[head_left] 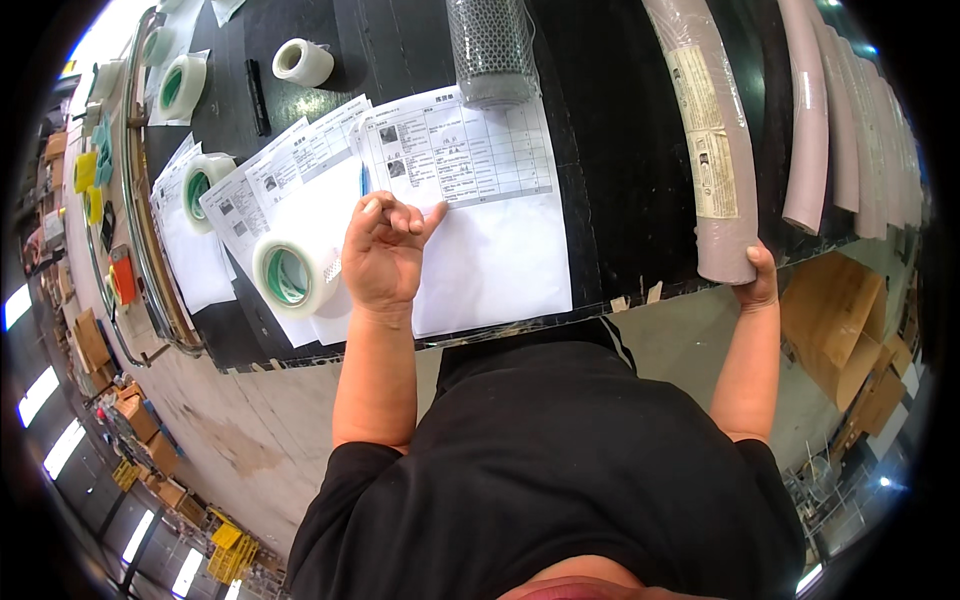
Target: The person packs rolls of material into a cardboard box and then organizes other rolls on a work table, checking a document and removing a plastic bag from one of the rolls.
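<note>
My left hand [388, 250] is palm up over the papers, its fingers curled and pinched. A thin blue pen [363, 180] sticks out beyond its fingertips, the rest hidden by the hand. Beneath lies a printed sheet with a table and small pictures [470, 190]. Several more printed sheets [270, 190] fan out to its left. My right hand [760, 278] grips the near end of a long pinkish roll [745, 180] wrapped in clear film, a beige label [705, 130] along it. The thumb rests at the roll's end; the other fingers are hidden beneath.
Tape rolls [290, 275] lie on and beside the papers, near a black marker [257, 97]. A film-wrapped mesh roll [492, 55] touches the printed sheet's top. More pinkish rolls [805, 120] line the right. A cardboard box [835, 320] stands below the black table's edge [540, 325].
</note>
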A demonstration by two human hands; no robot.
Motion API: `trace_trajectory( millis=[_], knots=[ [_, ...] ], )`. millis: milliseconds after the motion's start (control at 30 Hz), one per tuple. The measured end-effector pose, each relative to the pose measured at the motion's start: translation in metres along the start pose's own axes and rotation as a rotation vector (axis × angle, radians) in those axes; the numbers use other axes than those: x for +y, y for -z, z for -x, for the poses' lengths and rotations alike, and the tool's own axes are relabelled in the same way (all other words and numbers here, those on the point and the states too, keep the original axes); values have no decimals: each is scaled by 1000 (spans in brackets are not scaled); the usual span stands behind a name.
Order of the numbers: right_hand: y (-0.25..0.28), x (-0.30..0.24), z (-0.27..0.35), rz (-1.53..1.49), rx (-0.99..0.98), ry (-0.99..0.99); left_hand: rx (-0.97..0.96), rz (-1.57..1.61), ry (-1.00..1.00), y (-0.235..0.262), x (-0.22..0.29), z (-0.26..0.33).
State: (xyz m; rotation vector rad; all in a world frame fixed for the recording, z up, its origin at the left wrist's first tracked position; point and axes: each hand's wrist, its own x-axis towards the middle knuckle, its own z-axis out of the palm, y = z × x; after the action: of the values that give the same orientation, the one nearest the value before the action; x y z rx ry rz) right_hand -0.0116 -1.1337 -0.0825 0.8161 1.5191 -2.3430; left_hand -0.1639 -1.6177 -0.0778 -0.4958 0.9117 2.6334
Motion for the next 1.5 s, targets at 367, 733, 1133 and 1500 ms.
trace_trajectory(
  millis=[367, 733, 1133, 1500],
  knots=[
    [-9, 2, 4, -36, 39, 29, -452, 22, -102, -18, 20, -2],
    [-121, 32, 92, 67, 13, 212, -725, -684, 318, -141, -51, 3],
    [-66, -25, 75, 730, -8, 910, -651, -866, -306, -297, -108, 49],
    [-64, -307, 169, 772, -68, 2100, -710, -1208, -915, -304, -223, 53]
  ],
)
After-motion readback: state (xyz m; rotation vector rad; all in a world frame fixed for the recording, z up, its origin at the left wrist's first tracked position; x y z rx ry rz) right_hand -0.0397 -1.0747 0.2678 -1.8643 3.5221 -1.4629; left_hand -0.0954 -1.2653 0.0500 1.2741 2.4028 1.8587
